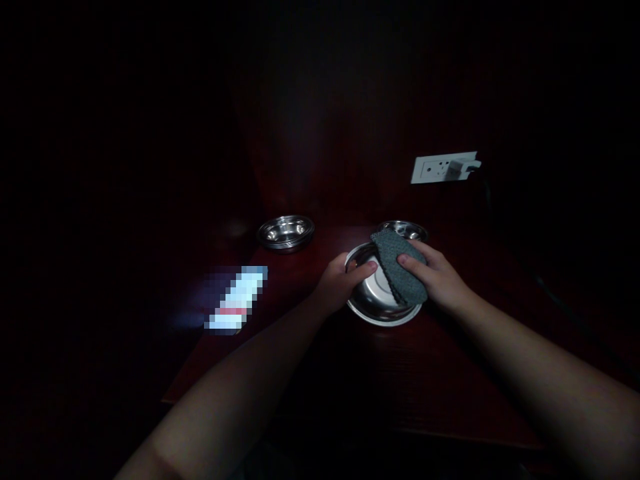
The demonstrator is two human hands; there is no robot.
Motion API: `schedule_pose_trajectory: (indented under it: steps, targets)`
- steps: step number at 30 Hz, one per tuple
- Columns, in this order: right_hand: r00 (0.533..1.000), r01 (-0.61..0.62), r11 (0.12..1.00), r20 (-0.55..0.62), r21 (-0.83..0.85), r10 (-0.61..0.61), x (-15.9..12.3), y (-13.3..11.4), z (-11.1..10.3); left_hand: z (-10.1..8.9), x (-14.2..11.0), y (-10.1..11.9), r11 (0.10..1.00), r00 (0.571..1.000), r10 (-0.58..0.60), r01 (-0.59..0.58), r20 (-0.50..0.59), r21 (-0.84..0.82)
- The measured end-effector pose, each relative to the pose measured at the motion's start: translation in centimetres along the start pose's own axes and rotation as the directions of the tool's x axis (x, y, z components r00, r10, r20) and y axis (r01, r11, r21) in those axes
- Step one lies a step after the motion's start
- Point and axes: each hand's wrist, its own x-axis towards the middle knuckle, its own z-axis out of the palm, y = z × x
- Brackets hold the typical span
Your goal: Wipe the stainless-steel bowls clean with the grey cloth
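A shiny metal bowl [370,311] is held tilted over the dark red table, its inside turned toward me. My left hand [343,280] grips its left rim, thumb over the edge and the other fingers hidden behind. In my right hand [433,270] is a folded grey-green cloth [403,267] with a dark stitched edge, pinched between thumb and fingers. The cloth covers the bowl's upper right part; whether it presses on the metal I cannot tell. Just behind the cloth stands another metal bowl [413,230], partly hidden.
Several nested metal bowls [286,233] stand at the back left of the table [320,373]. A lit, pixelated phone-like screen [237,300] lies near the left edge. On the wall behind is a white socket [434,169] with a plug in it. Surroundings are very dark.
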Motion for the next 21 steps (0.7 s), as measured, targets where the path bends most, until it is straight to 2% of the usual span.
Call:
schedule_pose_trajectory:
  steps: [6,13,18,21]
  targets:
    - [1.000,-0.009,1.000,-0.002,-0.008,0.009,0.06,0.03,-0.04,-0.08,0.09,-0.14,1.000,1.000,0.007,-0.007,0.010,0.021]
    - [0.999,0.039,0.998,-0.014,-0.056,-0.040,0.09,0.05,-0.16,-0.26,0.18,-0.33,0.997,1.000,0.015,-0.015,0.004,0.070]
    - [0.999,0.021,0.999,-0.026,-0.044,-0.022,0.10,-0.05,0.06,-0.27,0.06,-0.51,0.994,0.999,0.014,-0.009,-0.046,0.109]
    - [0.998,0.004,1.000,-0.063,-0.017,-0.005,0.16,0.02,0.06,-0.15,-0.13,-0.64,0.997,0.998,0.015,-0.010,-0.062,0.078]
